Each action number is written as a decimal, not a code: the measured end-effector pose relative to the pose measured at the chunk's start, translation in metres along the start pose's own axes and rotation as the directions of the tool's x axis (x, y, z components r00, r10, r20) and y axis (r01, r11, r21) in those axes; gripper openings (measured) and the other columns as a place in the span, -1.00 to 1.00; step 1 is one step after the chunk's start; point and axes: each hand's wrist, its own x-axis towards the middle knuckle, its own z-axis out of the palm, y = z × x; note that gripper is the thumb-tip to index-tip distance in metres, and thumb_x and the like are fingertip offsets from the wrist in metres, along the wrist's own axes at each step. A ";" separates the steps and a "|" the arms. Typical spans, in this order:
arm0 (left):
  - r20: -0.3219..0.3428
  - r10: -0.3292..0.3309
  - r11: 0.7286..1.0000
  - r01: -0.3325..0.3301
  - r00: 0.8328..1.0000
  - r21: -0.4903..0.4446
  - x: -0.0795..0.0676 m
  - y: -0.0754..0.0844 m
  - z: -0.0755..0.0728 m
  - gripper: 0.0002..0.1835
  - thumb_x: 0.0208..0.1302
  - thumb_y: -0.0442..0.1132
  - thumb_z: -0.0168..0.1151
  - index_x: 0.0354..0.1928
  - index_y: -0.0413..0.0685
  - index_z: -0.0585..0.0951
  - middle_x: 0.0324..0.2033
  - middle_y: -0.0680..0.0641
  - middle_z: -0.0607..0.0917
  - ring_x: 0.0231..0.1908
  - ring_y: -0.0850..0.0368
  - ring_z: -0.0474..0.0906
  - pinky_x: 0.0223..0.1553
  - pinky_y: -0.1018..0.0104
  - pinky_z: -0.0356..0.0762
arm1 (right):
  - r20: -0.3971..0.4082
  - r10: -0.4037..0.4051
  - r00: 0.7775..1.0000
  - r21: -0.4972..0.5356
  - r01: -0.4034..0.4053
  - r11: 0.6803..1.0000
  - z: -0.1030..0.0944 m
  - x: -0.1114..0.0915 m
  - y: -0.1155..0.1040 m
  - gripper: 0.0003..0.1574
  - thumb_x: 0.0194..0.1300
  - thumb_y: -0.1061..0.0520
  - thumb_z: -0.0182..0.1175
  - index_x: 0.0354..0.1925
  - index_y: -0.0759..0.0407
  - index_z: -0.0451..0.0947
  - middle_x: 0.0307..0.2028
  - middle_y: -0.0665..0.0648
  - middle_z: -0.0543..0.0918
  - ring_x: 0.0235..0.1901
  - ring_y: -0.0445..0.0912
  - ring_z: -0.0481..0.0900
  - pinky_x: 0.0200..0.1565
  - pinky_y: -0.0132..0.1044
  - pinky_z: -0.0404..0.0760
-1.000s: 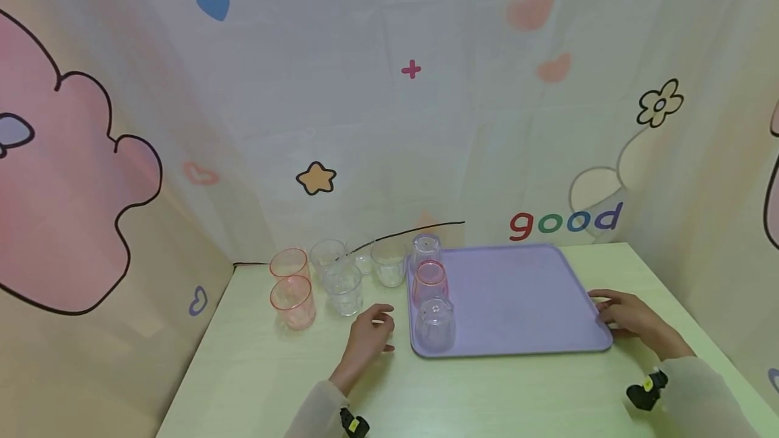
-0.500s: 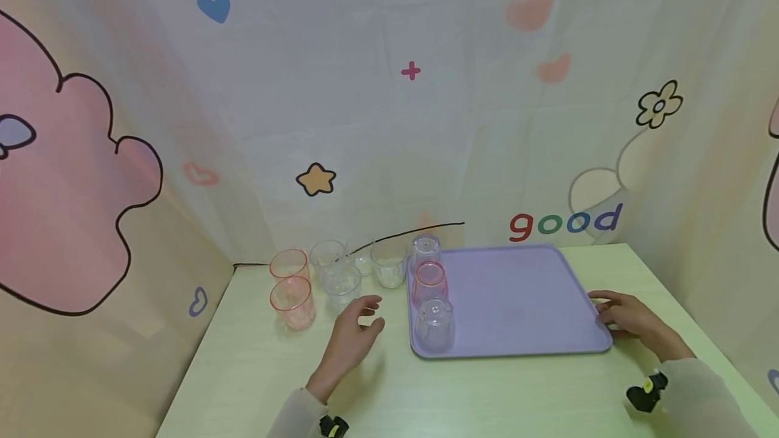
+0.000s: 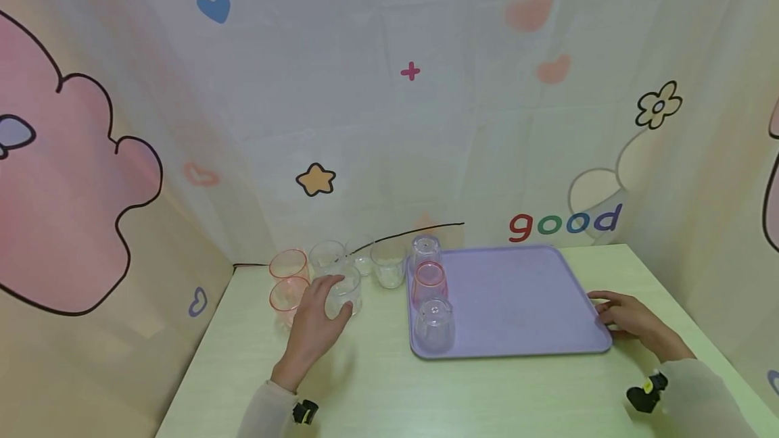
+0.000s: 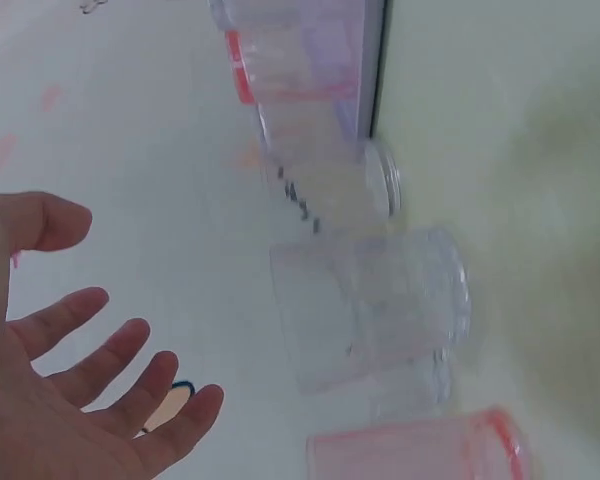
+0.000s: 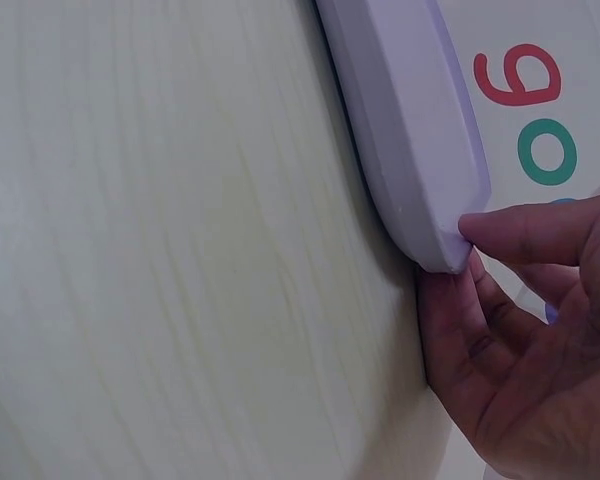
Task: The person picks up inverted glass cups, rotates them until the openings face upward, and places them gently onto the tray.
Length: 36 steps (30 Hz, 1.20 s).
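My left hand (image 3: 316, 322) hovers over the near side of a clear glass (image 3: 348, 290), fingers spread apart and thumb off to the right. In the left wrist view a gap shows between those fingers (image 4: 130, 345) and the clear glass (image 4: 380, 305). Just left of the hand stands a pink glass (image 3: 289, 296), partly hidden by it. At the right end of the lilac tray (image 3: 517, 303), my right hand (image 3: 629, 316) pinches the near corner, thumb on the rim and fingers below. Along the tray's left side, a pink glass (image 3: 429, 284) sits upside down between two clear ones.
Another pink glass (image 3: 289, 262) stands behind the near one. More clear glasses stand upright at the back, among them a glass (image 3: 388, 268) close by the tray's left edge. A printed curtain (image 3: 365, 86) hangs behind the pale wooden table (image 3: 487, 397).
My left hand has moved left from beside the tray to the clear glass, its fingers spreading wider. The right hand and the tray have stayed where they were.
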 end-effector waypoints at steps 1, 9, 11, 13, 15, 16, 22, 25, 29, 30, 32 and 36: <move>0.003 0.008 0.999 -0.008 1.000 0.039 0.001 -0.002 -0.003 -0.52 0.20 -0.15 0.31 0.19 0.05 0.53 0.19 -0.10 0.52 0.22 -0.10 0.44 0.06 -0.11 0.57 | -0.003 0.004 1.000 0.002 -0.004 1.000 0.000 0.000 0.000 -0.23 0.28 0.29 0.05 0.40 0.44 0.09 0.06 0.45 0.45 -0.17 -0.08 0.56 -0.21 -0.25 0.68; 0.030 0.072 0.961 -0.077 0.997 0.267 0.008 -0.022 -0.020 -0.39 0.11 -0.09 0.39 0.24 -0.03 0.51 0.24 -0.15 0.49 0.25 -0.16 0.39 -0.05 -0.15 0.61 | 0.005 0.005 1.000 0.004 -0.005 1.000 -0.001 0.001 0.000 -0.23 0.30 0.29 0.05 0.41 0.44 0.07 0.01 0.37 0.46 -0.19 -0.10 0.53 -0.23 -0.25 0.66; 0.043 0.075 0.946 -0.085 0.996 0.313 0.009 -0.026 -0.024 -0.38 0.11 -0.08 0.40 0.24 -0.04 0.51 0.25 -0.17 0.49 0.27 -0.19 0.37 0.03 -0.19 0.56 | 0.003 0.005 1.000 0.006 -0.005 1.000 -0.001 0.001 0.000 -0.24 0.30 0.29 0.05 0.41 0.44 0.07 0.01 0.37 0.46 -0.19 -0.10 0.52 -0.23 -0.25 0.66; 0.056 0.081 0.927 -0.096 0.995 0.363 0.010 -0.031 -0.026 -0.36 0.11 -0.07 0.40 0.25 -0.04 0.50 0.26 -0.19 0.48 0.28 -0.21 0.35 0.12 -0.22 0.49 | 0.003 0.000 1.000 0.005 0.000 1.000 -0.001 0.001 0.000 -0.23 0.30 0.29 0.05 0.40 0.45 0.07 0.01 0.38 0.46 -0.18 -0.10 0.53 -0.23 -0.24 0.67; 0.062 0.083 0.909 -0.101 0.995 0.405 0.011 -0.035 -0.027 -0.36 0.11 -0.06 0.40 0.26 -0.03 0.50 0.27 -0.20 0.48 0.28 -0.23 0.35 0.18 -0.24 0.43 | 0.003 -0.003 1.000 0.005 0.003 1.000 -0.001 0.001 0.000 -0.23 0.30 0.29 0.05 0.40 0.45 0.07 0.00 0.37 0.46 -0.18 -0.10 0.53 -0.22 -0.24 0.67; 0.063 0.083 0.901 -0.102 0.995 0.421 0.011 -0.037 -0.028 -0.36 0.10 -0.06 0.40 0.26 -0.03 0.50 0.26 -0.21 0.48 0.28 -0.24 0.35 0.20 -0.24 0.42 | 0.004 -0.004 1.000 0.005 0.004 1.000 -0.001 0.000 0.000 -0.23 0.30 0.29 0.05 0.40 0.45 0.07 0.00 0.37 0.47 -0.18 -0.09 0.53 -0.22 -0.24 0.67; 0.087 0.036 0.885 -0.072 0.996 0.460 0.010 -0.045 -0.029 -0.35 0.10 -0.04 0.40 0.26 0.00 0.49 0.28 -0.21 0.46 0.29 -0.25 0.32 0.16 -0.28 0.44 | 0.003 0.007 1.000 0.005 -0.007 1.000 -0.001 0.000 -0.001 -0.23 0.29 0.29 0.05 0.40 0.44 0.07 0.00 0.37 0.47 -0.19 -0.08 0.52 -0.24 -0.24 0.65; 0.096 0.023 0.882 -0.066 0.995 0.466 0.011 -0.049 -0.029 -0.34 0.10 -0.03 0.40 0.27 0.00 0.49 0.27 -0.22 0.46 0.30 -0.27 0.30 0.15 -0.30 0.43 | 0.001 0.015 1.000 0.002 -0.015 1.000 0.000 0.001 -0.001 -0.23 0.29 0.29 0.05 0.41 0.44 0.07 0.00 0.36 0.47 -0.20 -0.08 0.52 -0.25 -0.24 0.64; 0.103 0.019 0.878 -0.066 0.994 0.475 0.011 -0.056 -0.028 -0.33 0.08 -0.03 0.41 0.26 0.01 0.49 0.26 -0.24 0.47 0.29 -0.31 0.31 0.13 -0.32 0.45 | -0.001 0.023 1.000 0.001 -0.023 1.000 0.000 0.001 -0.001 -0.22 0.29 0.29 0.07 0.40 0.43 0.08 -0.02 0.33 0.48 -0.21 -0.09 0.51 -0.26 -0.25 0.64; 0.106 0.016 0.877 -0.065 0.994 0.476 0.011 -0.057 -0.028 -0.33 0.08 -0.02 0.42 0.27 0.01 0.49 0.26 -0.24 0.47 0.29 -0.31 0.30 0.12 -0.32 0.45 | -0.001 0.020 1.000 0.000 -0.020 1.000 0.000 0.001 -0.001 -0.22 0.28 0.29 0.07 0.40 0.44 0.08 -0.03 0.33 0.48 -0.21 -0.08 0.50 -0.26 -0.24 0.64; 0.114 0.007 0.876 -0.062 0.993 0.478 0.012 -0.060 -0.027 -0.32 0.08 -0.02 0.42 0.27 0.02 0.48 0.26 -0.24 0.46 0.30 -0.31 0.29 0.12 -0.33 0.45 | -0.003 0.022 1.000 0.001 -0.022 1.000 0.000 0.001 -0.001 -0.22 0.28 0.29 0.08 0.40 0.43 0.08 -0.02 0.33 0.48 -0.20 -0.08 0.50 -0.26 -0.24 0.63; 0.135 -0.020 0.877 -0.047 0.991 0.478 0.014 -0.066 -0.026 -0.30 0.07 -0.01 0.42 0.29 0.02 0.47 0.28 -0.24 0.43 0.32 -0.32 0.26 0.12 -0.34 0.44 | -0.003 0.019 1.000 -0.001 -0.019 1.000 0.000 0.002 0.000 -0.21 0.28 0.28 0.09 0.40 0.44 0.08 -0.02 0.35 0.48 -0.20 -0.07 0.50 -0.26 -0.25 0.63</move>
